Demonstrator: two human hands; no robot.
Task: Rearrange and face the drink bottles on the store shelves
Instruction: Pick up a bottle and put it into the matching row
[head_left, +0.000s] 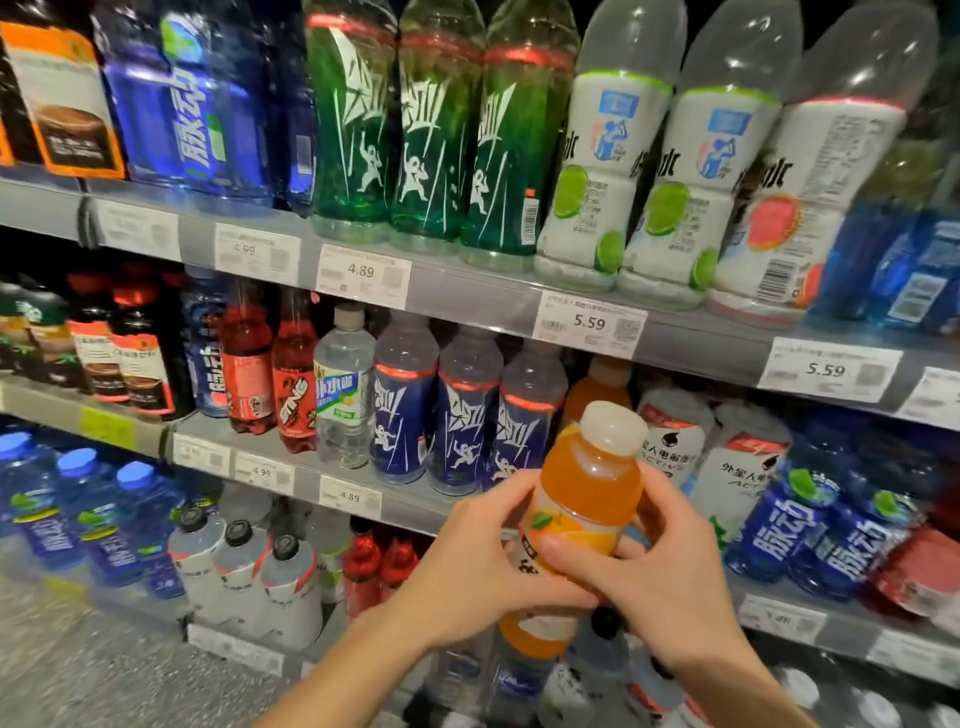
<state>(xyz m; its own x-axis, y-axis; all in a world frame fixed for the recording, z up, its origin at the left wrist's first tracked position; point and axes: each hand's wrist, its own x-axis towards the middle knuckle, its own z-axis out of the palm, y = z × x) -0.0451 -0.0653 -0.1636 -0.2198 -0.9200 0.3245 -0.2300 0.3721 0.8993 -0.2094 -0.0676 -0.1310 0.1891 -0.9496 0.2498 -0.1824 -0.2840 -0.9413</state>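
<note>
I hold an orange juice bottle (589, 483) with a white cap in front of the middle shelf, low in the centre of the view. My left hand (467, 561) grips its label from the left. My right hand (654, 561) grips it from the right, thumb across the label. Behind the held bottle, on the middle shelf (467, 512), stands another orange bottle (597, 389), partly hidden. Three blue-labelled bottles (462, 415) stand just to its left, and white-labelled bottles (675, 436) to its right.
The top shelf (467, 291) carries green bottles (436, 135), white lime-labelled bottles (613, 171) and blue ones at far left. Red bottles (296, 374) and a clear bottle (343, 384) stand left on the middle shelf. Blue bottles (810, 519) crowd the right. The lowest shelf holds capped bottles (239, 571).
</note>
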